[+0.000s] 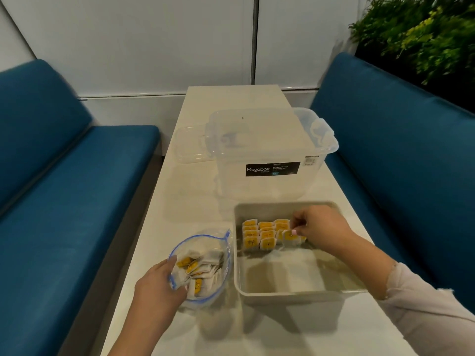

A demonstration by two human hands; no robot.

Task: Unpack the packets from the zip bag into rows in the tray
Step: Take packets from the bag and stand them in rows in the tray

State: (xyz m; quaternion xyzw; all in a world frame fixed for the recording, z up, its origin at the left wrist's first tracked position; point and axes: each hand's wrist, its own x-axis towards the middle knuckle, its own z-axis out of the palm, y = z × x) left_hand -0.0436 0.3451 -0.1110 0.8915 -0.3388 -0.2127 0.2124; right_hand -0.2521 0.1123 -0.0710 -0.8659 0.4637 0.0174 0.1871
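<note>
A clear zip bag with a blue seal lies open on the table, holding several white and yellow packets. My left hand grips the bag's near left rim. To its right stands a white tray. Rows of packets stand against its far left corner. My right hand is inside the tray, pinching one packet at the right end of the rows.
A clear Megabox storage box stands beyond the tray, with its lid lying at its left. Blue benches flank the narrow white table. Green plants fill the top right.
</note>
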